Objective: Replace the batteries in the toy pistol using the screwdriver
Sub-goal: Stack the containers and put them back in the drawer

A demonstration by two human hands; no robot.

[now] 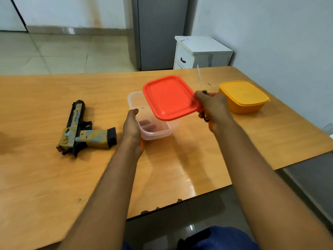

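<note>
A tiled floor and pale walls fill the top of the frame, and a wooden table (54, 177) spans the middle and lower part. At the left of the table lies the toy pistol (84, 129), flat on its side, yellow, grey and black, well apart from both hands. Just right of it the left hand (132, 129) curls round the near left corner of a clear tub (149, 116), which holds a few dark, blurred things. Above the tub's right part, a red lid (170, 97) is tilted up, gripped at its right edge by the right hand (212, 107). That same hand also holds the screwdriver (200, 78), its thin shaft pointing up. At centre right stands a closed orange tub (244, 97).
</note>
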